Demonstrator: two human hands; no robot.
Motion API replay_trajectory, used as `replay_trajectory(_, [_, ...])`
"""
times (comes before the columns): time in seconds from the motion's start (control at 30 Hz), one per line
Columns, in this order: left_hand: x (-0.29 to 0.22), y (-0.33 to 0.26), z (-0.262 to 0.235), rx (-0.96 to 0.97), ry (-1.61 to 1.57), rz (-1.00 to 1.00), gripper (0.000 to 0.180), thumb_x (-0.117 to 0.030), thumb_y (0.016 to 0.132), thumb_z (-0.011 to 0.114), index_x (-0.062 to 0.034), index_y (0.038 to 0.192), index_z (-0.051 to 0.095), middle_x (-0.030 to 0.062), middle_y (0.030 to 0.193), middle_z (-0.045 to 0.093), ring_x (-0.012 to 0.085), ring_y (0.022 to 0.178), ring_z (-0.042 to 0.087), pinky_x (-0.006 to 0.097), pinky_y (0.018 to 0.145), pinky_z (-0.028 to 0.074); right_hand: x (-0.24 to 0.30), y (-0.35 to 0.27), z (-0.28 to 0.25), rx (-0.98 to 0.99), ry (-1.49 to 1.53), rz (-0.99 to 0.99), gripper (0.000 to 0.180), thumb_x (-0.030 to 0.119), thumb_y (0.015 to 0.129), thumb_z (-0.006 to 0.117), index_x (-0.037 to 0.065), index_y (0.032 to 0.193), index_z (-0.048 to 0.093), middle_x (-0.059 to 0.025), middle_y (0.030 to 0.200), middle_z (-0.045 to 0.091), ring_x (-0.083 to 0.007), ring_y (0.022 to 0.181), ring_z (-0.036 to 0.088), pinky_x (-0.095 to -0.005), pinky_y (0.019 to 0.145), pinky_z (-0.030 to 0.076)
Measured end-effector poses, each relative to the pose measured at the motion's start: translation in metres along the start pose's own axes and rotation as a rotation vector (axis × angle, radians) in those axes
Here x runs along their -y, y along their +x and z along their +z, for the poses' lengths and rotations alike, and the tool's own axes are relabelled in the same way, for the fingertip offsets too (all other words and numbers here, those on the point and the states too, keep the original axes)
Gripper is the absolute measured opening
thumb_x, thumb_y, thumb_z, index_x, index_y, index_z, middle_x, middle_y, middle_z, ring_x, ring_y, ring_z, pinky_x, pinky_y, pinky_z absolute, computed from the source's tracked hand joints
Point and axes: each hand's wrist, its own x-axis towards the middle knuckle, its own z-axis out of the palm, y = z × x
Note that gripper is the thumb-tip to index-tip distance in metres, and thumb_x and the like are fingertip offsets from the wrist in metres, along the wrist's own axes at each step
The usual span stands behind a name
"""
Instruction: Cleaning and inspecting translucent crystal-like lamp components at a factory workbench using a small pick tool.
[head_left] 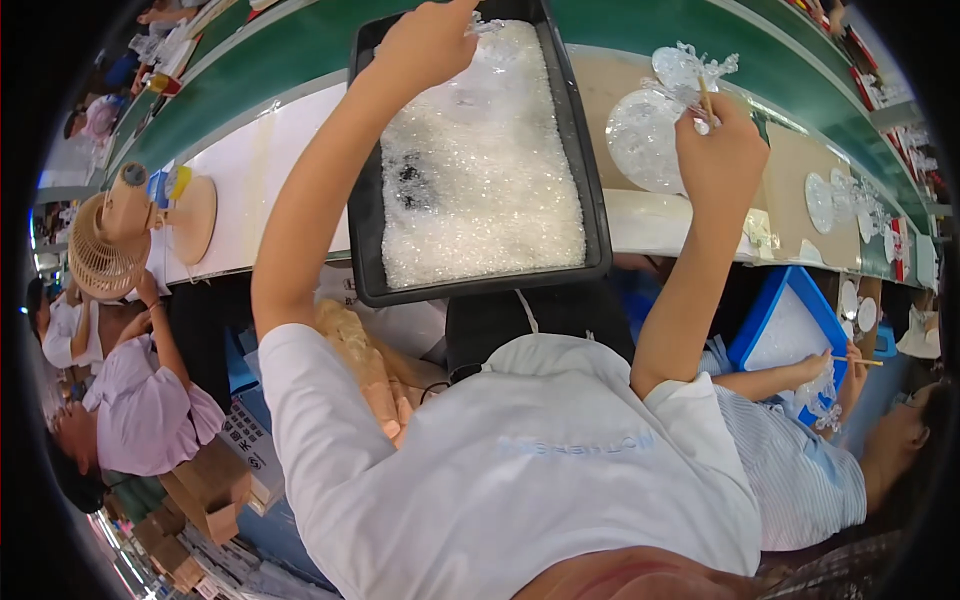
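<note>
A black rectangular tray in front of me holds a layer of sparkling clear-white granules, with a dark patch of its bottom showing at the left. Over its far end, my left hand is closed, its fingertips at a clear branching ornament that they seem to grip. To the right of the tray, my right hand pinches a thin wooden stick, perhaps a brush; its tip is unclear. Just beyond that hand stand clear ornaments beside a round clear disc.
More clear round pieces lie farther right on the bench. A beige fan stands at the left edge. A co-worker at the right holds a clear piece and a stick beside a blue tray. Another person in pink sits at the left.
</note>
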Motion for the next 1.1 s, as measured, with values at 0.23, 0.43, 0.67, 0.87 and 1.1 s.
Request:
replay_trajectory(0.23, [0.023, -0.069, 0.026, -0.049, 0.198, -0.101, 0.061, -0.028, 0.084, 0.064, 0.0058, 0.131, 0.044, 0.0301, 0.121, 0.056, 0.0425, 0.106, 0.059, 0.048, 0.092, 0.047, 0.053, 0.043, -0.031, -0.109, 0.200, -0.042, 0.031, 0.030, 0.075, 0.074, 0.006, 0.094, 0.071, -0.0085, 0.066, 0.063, -0.0178, 0.059, 0.057, -0.0310, 0.063, 0.048])
replay_trajectory(0.43, [-0.057, -0.124, 0.021, 0.154, 0.235, -0.079, 0.055, -0.032, 0.079, 0.068, 0.0013, 0.120, 0.052, 0.0226, 0.118, 0.053, 0.0385, 0.107, 0.055, 0.052, 0.083, 0.051, 0.233, 0.086, 0.033, 0.039, 0.638, -0.838, 0.017, 0.007, 0.069, 0.059, -0.004, 0.079, 0.067, -0.0271, 0.077, 0.064, -0.0439, 0.081, 0.065, -0.0472, 0.074, 0.053])
replay_trajectory(0.67, [-0.036, -0.135, 0.057, 0.063, 0.059, 0.544, 0.059, -0.034, 0.087, 0.064, -0.0039, 0.135, 0.045, 0.0233, 0.132, 0.050, 0.0307, 0.122, 0.047, 0.043, 0.112, 0.030, 0.349, -0.040, 0.174, 0.881, 0.513, -0.961, 0.030, 0.018, 0.067, 0.067, 0.003, 0.093, 0.071, -0.0206, 0.094, 0.069, -0.0381, 0.091, 0.067, -0.0467, 0.080, 0.055])
replay_trajectory(0.87, [-0.044, -0.128, 0.078, 0.328, -0.102, -0.037, 0.043, -0.025, 0.085, 0.066, -0.0063, 0.122, 0.054, 0.0257, 0.128, 0.048, 0.0377, 0.120, 0.045, 0.051, 0.096, 0.047, 0.306, -0.012, 0.138, 0.965, 0.333, -1.017, 0.042, 0.037, 0.074, 0.070, 0.002, 0.096, 0.071, -0.0186, 0.094, 0.070, -0.0369, 0.089, 0.068, -0.0442, 0.077, 0.056])
replay_trajectory(1.1, [-0.055, -0.111, 0.042, 0.438, 0.129, 0.049, 0.042, -0.010, 0.075, 0.071, -0.0024, 0.113, 0.052, 0.0221, 0.119, 0.046, 0.0466, 0.102, 0.053, 0.048, 0.075, 0.056, 0.179, 0.110, 0.100, 1.043, -0.441, -0.957, 0.035, 0.034, 0.073, 0.076, 0.004, 0.089, 0.075, -0.0128, 0.094, 0.072, -0.0332, 0.085, 0.068, -0.0424, 0.073, 0.055])
